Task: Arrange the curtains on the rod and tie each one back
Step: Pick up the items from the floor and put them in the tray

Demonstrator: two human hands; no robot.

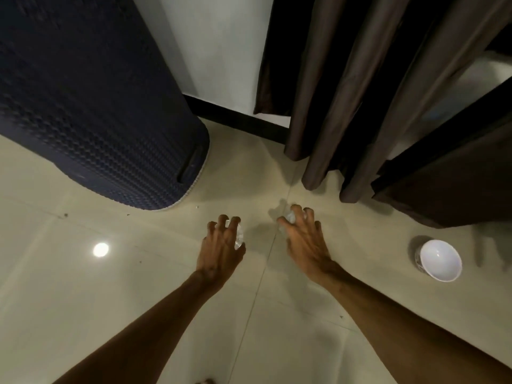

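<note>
Head view: our left hand [221, 245] and right hand [304, 242] are down at the floor [83, 300] just in front of the curtains [346, 106], fingers [235, 223] curled over a small clear piece [238, 237] each. Curtains hang loose, untied. Risk: we fumble these slick pieces and they skid under the curtains' hem.

basket [97, 106] left | curtains [346, 92] right rear | bowl [440, 260] on floor [83, 300], right

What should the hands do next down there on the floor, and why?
Probably lift both toward the curtain. The left hand curls over a clear piece, the right hand over another, and the curtain hangs loose.
</note>
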